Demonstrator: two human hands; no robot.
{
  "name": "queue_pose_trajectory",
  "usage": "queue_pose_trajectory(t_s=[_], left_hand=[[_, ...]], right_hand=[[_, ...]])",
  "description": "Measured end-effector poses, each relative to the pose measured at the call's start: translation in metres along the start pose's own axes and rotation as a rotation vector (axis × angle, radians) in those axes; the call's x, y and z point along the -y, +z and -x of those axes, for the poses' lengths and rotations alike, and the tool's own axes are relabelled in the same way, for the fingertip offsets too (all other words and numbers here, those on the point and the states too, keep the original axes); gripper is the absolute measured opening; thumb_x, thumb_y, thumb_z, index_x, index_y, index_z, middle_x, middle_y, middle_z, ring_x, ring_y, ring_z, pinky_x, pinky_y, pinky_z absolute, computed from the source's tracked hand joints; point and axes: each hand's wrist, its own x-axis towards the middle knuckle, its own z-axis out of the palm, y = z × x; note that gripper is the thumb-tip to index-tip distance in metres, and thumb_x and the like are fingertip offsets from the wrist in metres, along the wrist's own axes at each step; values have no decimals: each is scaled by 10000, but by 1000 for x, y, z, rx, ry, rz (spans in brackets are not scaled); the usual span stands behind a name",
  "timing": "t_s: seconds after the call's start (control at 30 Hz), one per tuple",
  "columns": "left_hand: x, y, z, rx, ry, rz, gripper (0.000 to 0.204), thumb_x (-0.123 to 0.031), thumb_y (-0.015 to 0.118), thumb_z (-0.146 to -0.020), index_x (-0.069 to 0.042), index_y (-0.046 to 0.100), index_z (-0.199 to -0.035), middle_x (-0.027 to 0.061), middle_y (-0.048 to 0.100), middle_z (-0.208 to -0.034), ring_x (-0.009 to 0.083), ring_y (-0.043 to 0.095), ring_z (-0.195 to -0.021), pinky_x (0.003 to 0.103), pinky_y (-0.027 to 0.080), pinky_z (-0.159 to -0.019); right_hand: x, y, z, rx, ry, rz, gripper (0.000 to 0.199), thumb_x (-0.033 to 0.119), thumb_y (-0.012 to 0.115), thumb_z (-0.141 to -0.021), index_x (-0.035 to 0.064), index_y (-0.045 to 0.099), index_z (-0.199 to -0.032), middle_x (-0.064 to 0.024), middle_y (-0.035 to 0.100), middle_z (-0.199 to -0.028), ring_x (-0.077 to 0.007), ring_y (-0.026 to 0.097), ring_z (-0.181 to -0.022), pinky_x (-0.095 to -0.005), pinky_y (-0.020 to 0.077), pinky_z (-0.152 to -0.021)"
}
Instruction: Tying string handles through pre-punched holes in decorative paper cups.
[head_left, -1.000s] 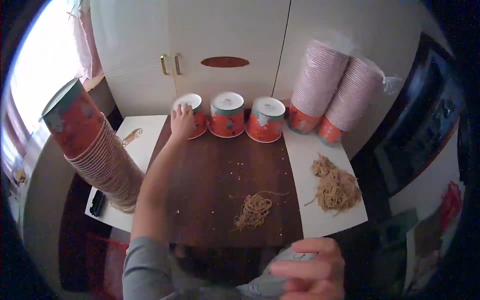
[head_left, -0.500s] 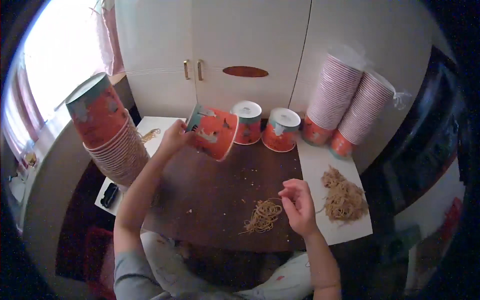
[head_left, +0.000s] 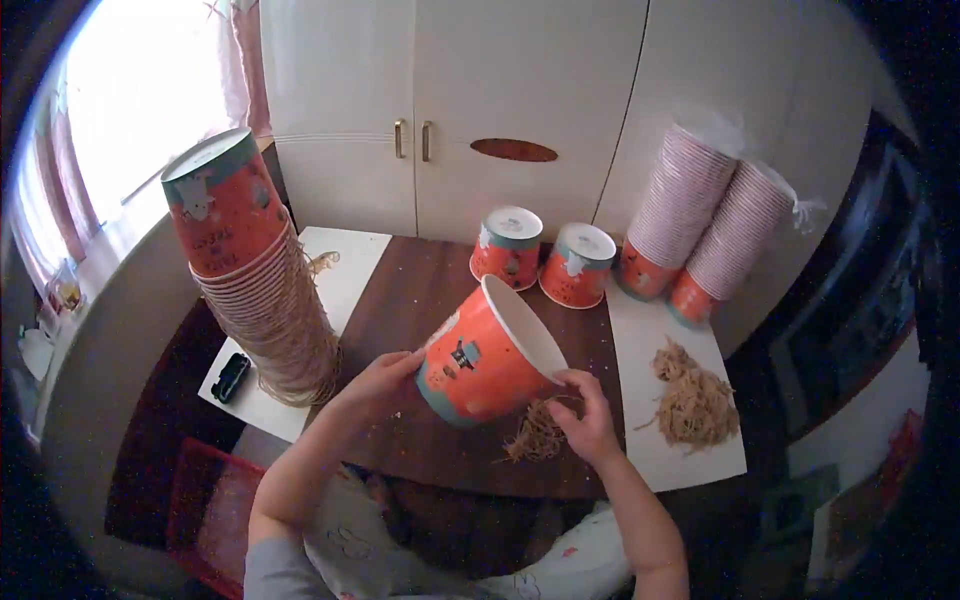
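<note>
left hand grips the orange cup low, right hand its rim; long axis slanting, mouth up toward the table's far-right corner.

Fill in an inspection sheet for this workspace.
Surface: dark brown tabletop, white sections at both sides; small pale specks scattered.
Main things: tilted orange bucket held above the tabletop; two upturned buckets behind; leaning nested stack at left; two plastic-wrapped stacks at right.
Clutter: tan strand heap at right, smaller tangle partly behind the bucket; black object, kind unclear.
Hands: left hand grips the bucket near its base; right hand at its rim.
Cables: nothing seen.
Surroundings: pale cabinet, bright window, red basket.
</note>
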Motion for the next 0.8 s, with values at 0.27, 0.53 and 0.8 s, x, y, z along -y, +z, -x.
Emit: queue_pose_trajectory(t_s=[0.27, 0.53, 0.8], left_hand=[[-2, 19, 10, -28, -109, 11, 353, -284, 429, -869, 11, 489, -1053, 94, 560, -1015, 198, 550, -904, 325, 442, -794], [9, 7, 1, -31, -201, 339, 390, -336, 369, -882, -6, 504, -1040, 88, 562, -1022, 203, 549, -914, 343, 439, -800], [15, 5, 10, 222, -15, 220, 362, -333, 431, -858, -30, 494, -1046, 55, 558, -1005, 187, 544, -913, 341, 434, -802]], right_hand=[[-1, -5, 4, -47, -63, 157, 124, 46, 571, -754, -18, 547, -857, -76, 527, -789, -149, 522, -712, -236, 420, -655], [16, -4, 7, 175, 87, -305, 162, 39, 521, -787, -52, 552, -917, -44, 528, -775, -99, 479, -705, -211, 384, -609], [31, 0, 5, 137, 385, -420, 214, 85, 464, -837, -43, 527, -997, -45, 568, -841, -89, 523, -719, -203, 418, -666]])
